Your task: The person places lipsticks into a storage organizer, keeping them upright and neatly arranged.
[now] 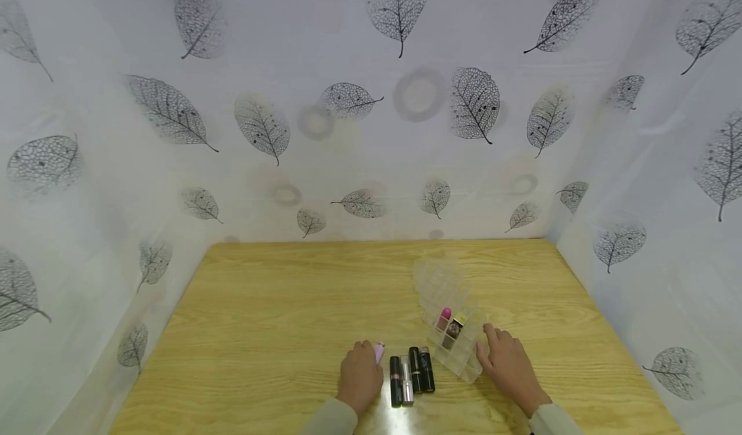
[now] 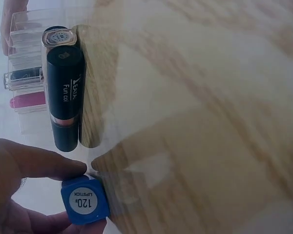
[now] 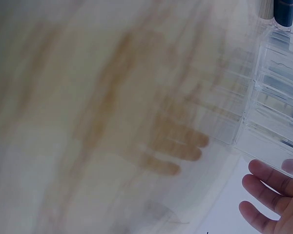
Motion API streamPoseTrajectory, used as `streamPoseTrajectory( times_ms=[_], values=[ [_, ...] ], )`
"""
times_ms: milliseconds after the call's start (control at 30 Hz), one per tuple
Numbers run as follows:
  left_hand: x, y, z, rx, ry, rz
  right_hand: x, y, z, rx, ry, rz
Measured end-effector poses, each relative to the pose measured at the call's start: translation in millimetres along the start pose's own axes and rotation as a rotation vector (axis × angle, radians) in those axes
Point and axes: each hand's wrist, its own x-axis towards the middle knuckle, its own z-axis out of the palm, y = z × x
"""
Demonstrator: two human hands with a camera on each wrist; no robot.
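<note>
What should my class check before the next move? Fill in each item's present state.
1. Left hand gripping the lilac, square-ended lipstick tube: ok.
2. Right hand beside the clear plastic, compartmented organizer: ok.
3. Right hand steadying it firmly: cannot tell.
4. Nearest compartments free: ok, they look empty.
5. Space between the hands clear: not ok; three slim black tubes and one slim silver tube lie there.

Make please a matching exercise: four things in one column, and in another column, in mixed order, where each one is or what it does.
1. left hand
2. right hand
3. bright pink lipstick
4. silver tube

A. beside the clear organizer
B. between dark tubes
C. pinching a blue-ended tube
D. inside the organizer

Pairs: 1-C, 2-A, 3-D, 4-B
</note>
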Motion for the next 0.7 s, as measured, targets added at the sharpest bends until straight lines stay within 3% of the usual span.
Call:
streamPoseTrajectory(
  times_ms=[133,267,533,700],
  values=[
    [1.6,-0.7,-2.9,-0.022,-0.027,-0.002,-0.5,0.1,0.5,0.006,0.002,-0.003],
    [7.2,-1.9,-4.5,-0.105,-0.062,-0.012,-0.9,0.8,1.3,0.002,-0.004,-0.001],
    [24.3,-0.7,-13.2,-0.402,-0.085,-0.084,-1.0,0.3,0.3,-0.001,-0.008,0.004],
    [32.3,2.5,-22.4,-0.681,-0.151,-0.095,-0.5,-0.2,-0.1,-0.002,-0.003,-0.001]
  ],
)
